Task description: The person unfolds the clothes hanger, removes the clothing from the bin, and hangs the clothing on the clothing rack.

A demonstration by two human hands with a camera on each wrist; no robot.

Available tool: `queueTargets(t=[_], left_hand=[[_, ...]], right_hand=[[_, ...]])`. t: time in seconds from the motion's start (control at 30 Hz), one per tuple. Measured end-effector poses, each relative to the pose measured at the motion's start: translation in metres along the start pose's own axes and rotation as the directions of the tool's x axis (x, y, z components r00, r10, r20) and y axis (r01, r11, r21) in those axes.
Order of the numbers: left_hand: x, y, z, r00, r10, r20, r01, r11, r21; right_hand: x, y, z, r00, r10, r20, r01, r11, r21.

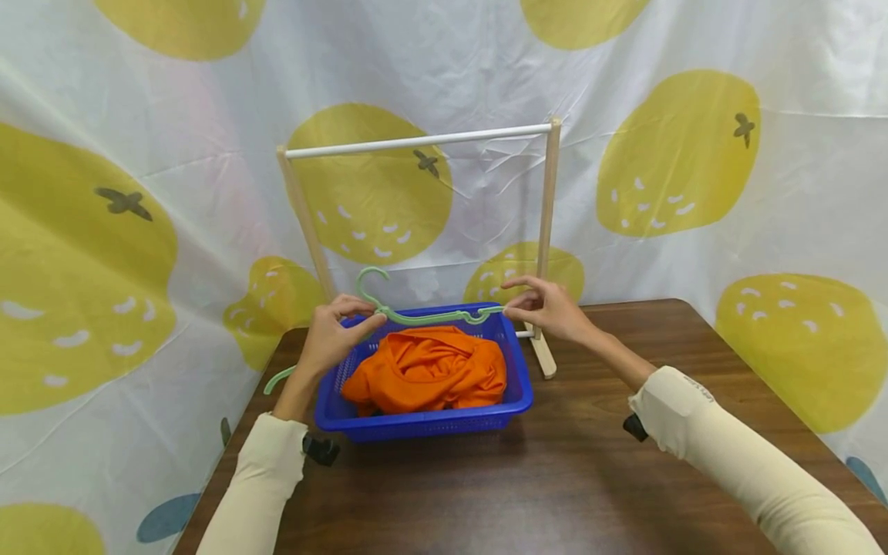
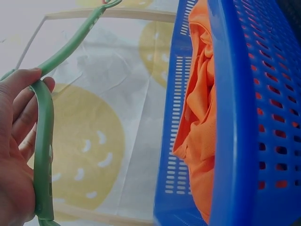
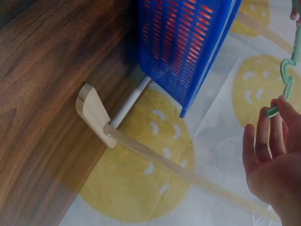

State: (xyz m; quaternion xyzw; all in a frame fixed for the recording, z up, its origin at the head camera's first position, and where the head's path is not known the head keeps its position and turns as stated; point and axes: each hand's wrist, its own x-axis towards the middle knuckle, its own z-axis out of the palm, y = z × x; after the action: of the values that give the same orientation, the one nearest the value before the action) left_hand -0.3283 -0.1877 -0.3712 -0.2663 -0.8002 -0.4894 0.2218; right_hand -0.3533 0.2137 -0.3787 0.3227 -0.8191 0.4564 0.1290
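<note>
A light green clothes hanger point(image 1: 430, 317) is held over the blue basket, its hook standing up at the left. My left hand point(image 1: 333, 331) pinches it at the middle, just below the hook, and in the left wrist view the two arms point(image 2: 44, 155) spread from that grip. With thumb and finger, my right hand point(image 1: 551, 311) pinches the tip of the right arm, beyond its small notch point(image 3: 285, 70). Behind my left forearm, a green end point(image 1: 277, 379) sticks out. Crumpled orange cloth point(image 1: 433, 374) lies in the blue basket point(image 1: 423, 422), below both hands.
Behind the basket stands a wooden rack with a white top bar point(image 1: 416, 142); its right foot point(image 1: 543, 356) rests on the brown table point(image 1: 624, 447). A white curtain point(image 1: 444, 46) with yellow fruit prints hangs at the back and sides.
</note>
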Motion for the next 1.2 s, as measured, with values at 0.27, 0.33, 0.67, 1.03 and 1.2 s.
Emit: queueTargets(t=[0.27,0.33,0.67,1.03,1.2], left_hand=[[-0.002,-0.004,0.0,0.999,-0.03,0.038,0.03,0.999,0.017],[-0.002,-0.004,0.001,0.998,-0.033,0.049,0.032,0.999,0.014],[0.002,0.003,0.015,0.996,0.017,0.091,-0.022,0.998,0.051],[0.005,0.005,0.023,0.994,0.018,0.108,-0.026,0.997,0.078],[0.003,0.002,0.021,0.988,0.023,0.15,-0.038,0.995,0.095]], right_hand=[[0.004,-0.004,-0.001,0.999,-0.016,0.031,0.017,0.999,-0.05],[0.006,-0.005,0.0,0.999,-0.012,0.053,0.014,0.998,-0.056],[0.017,-0.015,0.019,0.984,-0.09,0.154,0.106,0.99,-0.096],[0.017,-0.032,0.031,0.971,-0.117,0.207,0.162,0.963,-0.215],[0.014,-0.031,0.029,0.983,-0.11,0.146,0.147,0.95,-0.275]])
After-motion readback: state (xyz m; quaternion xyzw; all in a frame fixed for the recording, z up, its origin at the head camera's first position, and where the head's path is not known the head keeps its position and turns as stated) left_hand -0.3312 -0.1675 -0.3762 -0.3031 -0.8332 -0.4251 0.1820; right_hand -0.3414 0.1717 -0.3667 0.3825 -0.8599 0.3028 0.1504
